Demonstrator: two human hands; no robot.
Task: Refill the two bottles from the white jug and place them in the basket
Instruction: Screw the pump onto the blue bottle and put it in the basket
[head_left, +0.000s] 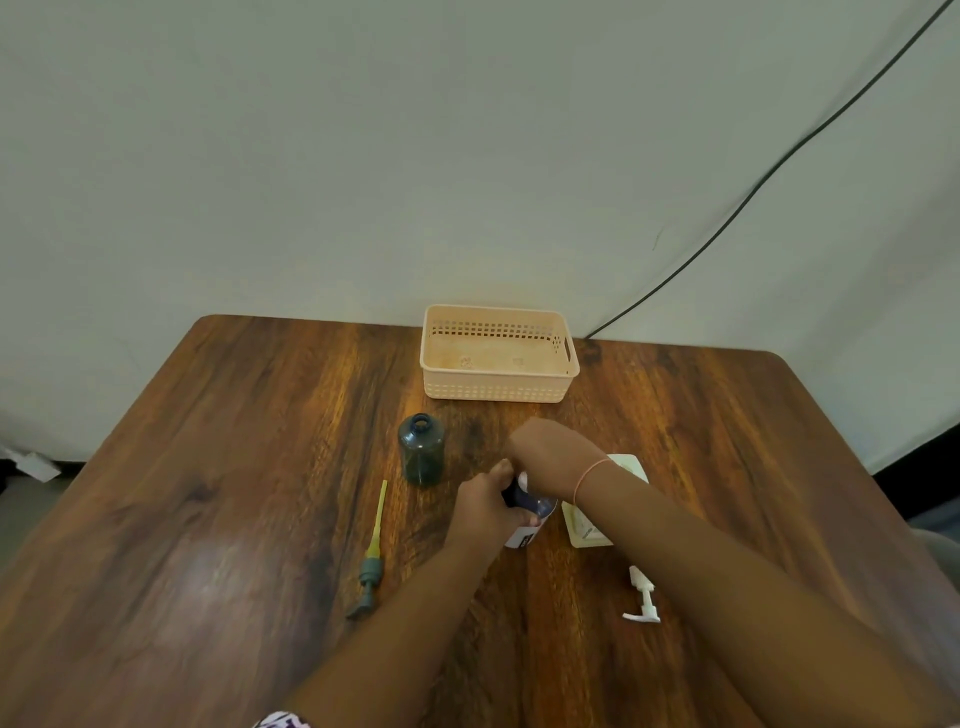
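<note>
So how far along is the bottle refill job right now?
Early. Both pumps are off: the green pump and white pump lie on the table. The hands, left and right, grip the blue-topped bottle. The green bottle stands open; the basket holds nothing.

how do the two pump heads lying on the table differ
The green pump lies on the left, near the open dark bottle; the white pump lies on the right, near the white jug. The green pump shows a long yellow tube pointing away from the person; the white pump looks shorter, with no such long tube visible. Both lie flat on the table, off their bottles.
</note>
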